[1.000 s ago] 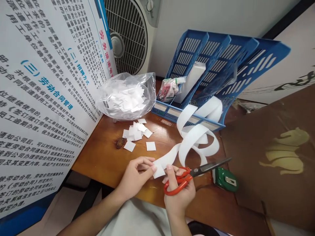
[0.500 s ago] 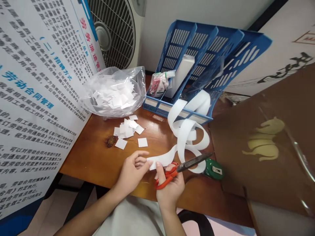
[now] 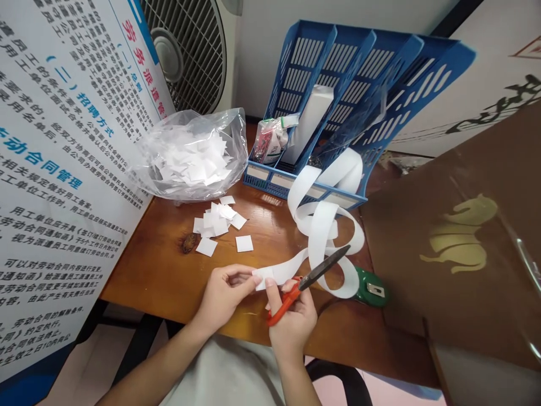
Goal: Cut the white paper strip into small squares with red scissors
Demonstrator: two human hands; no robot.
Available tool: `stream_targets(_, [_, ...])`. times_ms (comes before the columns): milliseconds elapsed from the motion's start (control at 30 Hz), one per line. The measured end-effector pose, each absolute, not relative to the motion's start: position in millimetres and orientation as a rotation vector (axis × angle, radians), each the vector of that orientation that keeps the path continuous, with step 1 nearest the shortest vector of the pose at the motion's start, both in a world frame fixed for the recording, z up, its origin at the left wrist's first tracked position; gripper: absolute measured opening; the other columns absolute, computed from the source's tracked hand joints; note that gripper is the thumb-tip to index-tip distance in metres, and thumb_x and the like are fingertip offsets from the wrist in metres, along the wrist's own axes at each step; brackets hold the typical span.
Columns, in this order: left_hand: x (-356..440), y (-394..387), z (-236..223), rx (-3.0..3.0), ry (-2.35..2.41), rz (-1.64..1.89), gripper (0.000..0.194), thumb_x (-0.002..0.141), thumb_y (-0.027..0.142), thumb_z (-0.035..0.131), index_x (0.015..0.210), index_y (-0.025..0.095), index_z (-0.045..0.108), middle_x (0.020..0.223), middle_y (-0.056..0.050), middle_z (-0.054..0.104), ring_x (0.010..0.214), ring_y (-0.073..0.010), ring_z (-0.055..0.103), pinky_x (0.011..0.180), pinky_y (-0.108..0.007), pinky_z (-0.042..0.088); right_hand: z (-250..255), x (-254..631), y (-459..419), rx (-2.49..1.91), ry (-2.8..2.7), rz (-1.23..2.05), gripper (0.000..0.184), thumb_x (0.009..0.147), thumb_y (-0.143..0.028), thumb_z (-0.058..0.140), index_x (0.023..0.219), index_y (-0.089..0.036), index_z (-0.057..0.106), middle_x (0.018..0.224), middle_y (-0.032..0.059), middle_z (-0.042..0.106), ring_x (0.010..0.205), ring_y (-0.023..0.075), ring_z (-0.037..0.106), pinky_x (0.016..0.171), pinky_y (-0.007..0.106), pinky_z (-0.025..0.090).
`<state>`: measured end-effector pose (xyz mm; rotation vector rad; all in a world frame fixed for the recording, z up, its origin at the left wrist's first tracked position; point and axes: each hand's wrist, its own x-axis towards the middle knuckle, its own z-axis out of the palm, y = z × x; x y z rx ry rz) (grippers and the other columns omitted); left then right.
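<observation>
My left hand pinches the free end of a long white strap-like strip between thumb and fingers. What looks like a small white square lies flat over that end. In my right hand are scissors with red-orange handles. Their dark blades look closed and point up to the right, away from the strip's end. My right thumb also presses on the strip near its end. From there the strip runs in loose loops to the blue file rack. A pile of cut white squares lies beyond my left hand.
A clear plastic bag full of white squares stands behind the pile. To the right, a green tape measure sits beside a brown box. A printed board walls the left side; a fan stands behind.
The scissors' blades have swung from pointing mostly right to pointing more upward. At the strip's end, a square lying over it now shows more plainly. Both hands stay nearly in place.
</observation>
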<state>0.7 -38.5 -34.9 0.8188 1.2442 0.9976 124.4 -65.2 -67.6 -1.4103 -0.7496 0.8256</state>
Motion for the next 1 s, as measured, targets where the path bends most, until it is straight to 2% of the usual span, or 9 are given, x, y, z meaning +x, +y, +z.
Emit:
stream_targets(300, [-3,-36,-32,0.856,1.186,0.932,0.032,0.078,0.046,0.084,0.085,0.015,0.081,0.072,-0.005,0.076,0.064,-0.0145,0.065,0.067,-0.024,0.054,-64,125,-67,-1.396,-0.74,0.843,0.041,0.081,-0.036,0.086,0.08,-0.021,0.047,0.062,-0.01,0.049,0.041,0.007,0.05,0.042,0.019,0.044])
stream_targets(400, [-6,-33,-31,0.845,1.129,0.878,0.034,0.079,0.047,0.083,0.091,0.015,0.081,0.074,-0.004,0.075,0.064,-0.0136,0.064,0.067,-0.024,0.053,-63,124,-68,-1.397,-0.732,0.853,0.043,0.079,-0.036,0.087,0.079,-0.022,0.047,0.061,-0.0102,0.049,0.04,0.007,0.049,0.041,0.019,0.043])
stream_targets(600, [-6,-32,-28,0.958,1.11,0.84,0.034,0.088,0.048,0.074,0.086,0.015,0.084,0.078,-0.006,0.077,0.068,-0.0145,0.062,0.067,-0.023,0.05,-62,120,-65,-1.407,-0.736,0.849,0.044,0.078,-0.04,0.087,0.077,-0.022,0.047,0.059,-0.0101,0.048,0.039,0.0071,0.047,0.04,0.019,0.043])
stream_targets(767, [-8,-34,-29,0.893,1.153,0.878,0.036,0.088,0.05,0.074,0.095,0.016,0.085,0.077,-0.007,0.078,0.07,-0.0162,0.068,0.065,-0.023,0.055,-58,130,-71,-1.431,-0.755,0.916,0.041,0.08,-0.047,0.084,0.081,-0.021,0.052,0.068,-0.0046,0.057,0.048,0.009,0.051,0.044,0.02,0.043])
stream_targets(867, [-16,-33,-29,0.82,1.246,0.916,0.039,0.083,0.051,0.079,0.096,0.015,0.085,0.074,-0.008,0.078,0.067,-0.0161,0.069,0.062,-0.023,0.056,-52,154,-91,-1.55,-0.864,1.108,0.038,0.082,-0.05,0.081,0.084,-0.02,0.057,0.065,-0.0045,0.054,0.05,0.0102,0.048,0.046,0.02,0.043])
stream_targets(1000, [-28,-33,-25,0.751,1.312,0.957,0.041,0.079,0.052,0.082,0.094,0.014,0.085,0.073,-0.008,0.078,0.063,-0.0158,0.068,0.057,-0.022,0.056,-35,190,-129,-1.67,-1.04,1.288,0.048,0.071,-0.058,0.087,0.091,-0.02,0.065,0.075,0.0013,0.061,0.065,0.0178,0.058,0.058,0.026,0.052])
